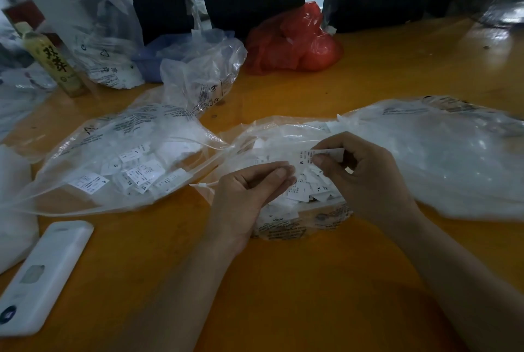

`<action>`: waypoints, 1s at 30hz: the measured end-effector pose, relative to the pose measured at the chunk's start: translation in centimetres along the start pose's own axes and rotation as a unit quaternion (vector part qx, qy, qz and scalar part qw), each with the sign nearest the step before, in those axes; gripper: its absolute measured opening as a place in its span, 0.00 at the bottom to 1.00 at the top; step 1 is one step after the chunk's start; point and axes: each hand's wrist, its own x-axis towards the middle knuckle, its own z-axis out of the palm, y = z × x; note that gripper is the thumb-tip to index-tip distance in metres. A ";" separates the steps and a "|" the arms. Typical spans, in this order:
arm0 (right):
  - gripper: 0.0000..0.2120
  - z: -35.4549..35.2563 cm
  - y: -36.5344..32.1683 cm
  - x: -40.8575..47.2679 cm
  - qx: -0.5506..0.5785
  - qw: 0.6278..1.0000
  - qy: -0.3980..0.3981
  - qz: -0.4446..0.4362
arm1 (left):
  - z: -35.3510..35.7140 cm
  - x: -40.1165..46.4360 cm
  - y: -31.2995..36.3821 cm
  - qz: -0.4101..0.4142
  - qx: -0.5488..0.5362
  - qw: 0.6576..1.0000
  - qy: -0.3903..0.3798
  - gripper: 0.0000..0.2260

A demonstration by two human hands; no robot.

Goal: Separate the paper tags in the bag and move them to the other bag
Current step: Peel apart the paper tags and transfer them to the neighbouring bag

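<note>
Both hands pinch one tag (307, 160) over the open bag (283, 136), left hand (252, 190) and right hand (365, 175) seemingly peeling it apart.

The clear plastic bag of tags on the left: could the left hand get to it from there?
Probably yes: the clear plastic bag lies just beside the left hand, its mouth facing it, with nothing between.

two hands (249, 187), several clear plastic bags (119, 158), one red bag (295, 39), one bottle (48, 59)
</note>
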 end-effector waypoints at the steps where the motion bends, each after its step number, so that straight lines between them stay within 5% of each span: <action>1: 0.07 0.0 0.0 0.0 -0.012 1.000 -0.005 -0.007 | 0.0 0.0 0.0 0.003 0.007 1.000 -0.002 0.13; 15: 0.14 0.6 0.8 -0.4 -0.069 0.992 -0.103 0.019 | -0.2 -0.6 -0.3 0.107 0.279 0.954 0.031 0.08; 19: 0.17 1.1 0.4 -0.5 0.008 0.995 -0.054 0.081 | 0.0 -0.5 -0.5 0.108 0.239 0.964 0.051 0.07; 22: 0.07 1.1 0.2 -0.4 0.042 0.994 -0.006 0.100 | 0.0 -0.3 -0.4 0.070 0.166 0.981 0.075 0.07; 27: 0.03 1.9 -0.6 -1.0 0.035 0.995 -0.056 0.075 | -0.1 -0.3 -0.5 0.058 0.155 0.983 0.077 0.09; 30: 0.09 2.2 -1.1 -1.2 0.026 0.996 -0.053 0.060 | -0.1 -0.2 -0.6 0.056 0.144 0.985 0.083 0.08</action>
